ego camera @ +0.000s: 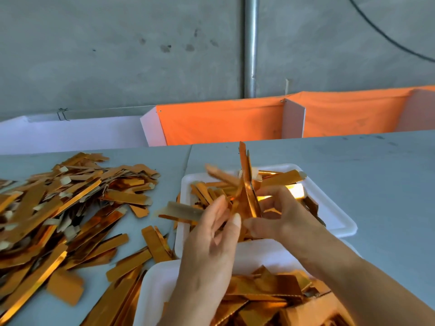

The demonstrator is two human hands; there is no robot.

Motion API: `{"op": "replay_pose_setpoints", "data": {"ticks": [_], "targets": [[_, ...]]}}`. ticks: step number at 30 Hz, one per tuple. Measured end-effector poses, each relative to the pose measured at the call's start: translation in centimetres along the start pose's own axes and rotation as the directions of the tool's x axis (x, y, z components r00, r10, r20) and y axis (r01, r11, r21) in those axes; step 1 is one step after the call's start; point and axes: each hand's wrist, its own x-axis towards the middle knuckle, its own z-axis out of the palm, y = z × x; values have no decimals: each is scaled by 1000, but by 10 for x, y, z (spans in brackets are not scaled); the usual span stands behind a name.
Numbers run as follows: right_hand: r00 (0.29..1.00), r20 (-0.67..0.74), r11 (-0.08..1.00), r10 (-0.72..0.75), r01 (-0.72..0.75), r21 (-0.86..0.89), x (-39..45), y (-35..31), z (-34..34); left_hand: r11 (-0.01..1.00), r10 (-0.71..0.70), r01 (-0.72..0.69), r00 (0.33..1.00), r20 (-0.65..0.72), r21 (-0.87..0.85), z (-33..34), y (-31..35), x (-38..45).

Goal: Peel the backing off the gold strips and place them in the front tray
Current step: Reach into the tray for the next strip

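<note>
Gold foil everywhere on this one. Both hands are up over the far white tray (339, 222), working on a gold strip (246, 184) that stands nearly upright between them, its top end poking up past the tray's back rim. The right hand (280, 220) has its fingers (270, 196) curled in toward the strip's lower part, thumb reaching from below, so it looks like a pinch on the strip. The left hand (211, 234) sits just beside it, thumb up near the strip's base and the other fingers curled around a duller, greyish-gold piece (183, 209) that sticks out to the left over the tray's edge. Can't say whether that piece is the backing, and there's motion blur around the fingertips, so exact contact is fuzzy.

That far tray already holds a loose jumble of gold strips. A second white tray (155, 285) sits nearer the camera, right under the forearms, also filled with gold pieces. To the left on the grey worktop (376, 172) there's a big messy pile of strips (58, 208), many with pale tabs at the ends, some spilling right up against both trays.

Behind the worktop: orange fabric (223, 123) stretched over white panels, a concrete wall, and a metal pole (250, 43).
</note>
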Motion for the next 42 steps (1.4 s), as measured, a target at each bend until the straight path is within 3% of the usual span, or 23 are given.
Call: {"op": "replay_pose_setpoints", "data": {"ticks": [5,6,9,11,13,16,19,23,26,29,35,37,42], "targets": [[960,278,999,-34,27,31,-24,-8,-3,998,31,-22,985,168,-56,2,5,-2],[960,280,1000,-12,18,-20,-26,-7,-2,998,41,-33,985,165,-50,3,5,-2],[986,167,910,-6,75,-407,-25,-4,2,997,70,-67,986,152,-23,5,-2,-2],[991,132,855,-15,81,-512,-26,-6,4,994,102,-106,982,157,21,8,-4,-3],[981,192,828,20,91,-553,-25,-9,3,991,117,-122,988,105,47,8,-6,-2],[926,367,846,92,121,-519,-23,-8,-5,992,111,-113,993,31,63,7,-4,-1],[890,452,936,59,108,-334,-25,-10,-15,957,154,-133,986,-63,259,9,-6,-2],[972,202,991,-120,107,76,-21,-10,-31,878,250,-212,968,-33,429,13,-9,-4],[985,62,967,-159,142,213,-17,-8,-33,804,321,-321,943,88,501,15,-5,-6],[988,-10,953,-151,149,266,-14,-8,-30,828,323,-349,937,135,439,15,0,-9],[990,37,937,-133,113,331,-19,-13,-28,911,233,-271,960,154,312,7,5,-9],[989,-20,952,-149,149,266,-18,-14,-27,872,267,-304,952,148,384,5,3,-8],[976,-109,970,-189,203,137,-19,-15,-23,647,360,-405,909,210,646,10,1,-9]]}}
